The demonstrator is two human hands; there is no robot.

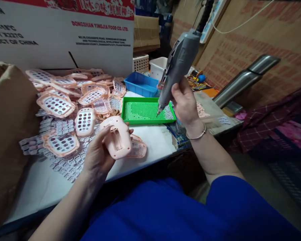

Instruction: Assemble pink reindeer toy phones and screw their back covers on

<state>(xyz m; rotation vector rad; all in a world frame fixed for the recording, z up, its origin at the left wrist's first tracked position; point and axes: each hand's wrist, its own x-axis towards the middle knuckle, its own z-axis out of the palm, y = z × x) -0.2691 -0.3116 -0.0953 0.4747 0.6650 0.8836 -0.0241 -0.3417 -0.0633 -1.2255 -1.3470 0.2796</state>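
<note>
My left hand point(100, 150) grips a pale pink plastic housing point(119, 142), its back turned up to show a battery compartment without a cover and small screw holes. My right hand point(184, 102) is wrapped round a grey electric screwdriver point(179, 63), which hangs from a black cable and tilts down to the left. The bit's tip is over the green perforated tray point(140, 112), where small silvery screws point(169, 113) gather at the right end. Whether the tip touches anything is hard to tell. Beneath the housing, another pink shell point(137, 147) lies on the white table top.
Pink shells with punched windows point(56, 103) are heaped at the left, among clear button sheets point(65, 160). A cardboard box point(12, 134) borders them. Behind the green tray sit a blue bin point(141, 84) and a white container point(158, 67). A metal tube point(245, 78) slants at the right.
</note>
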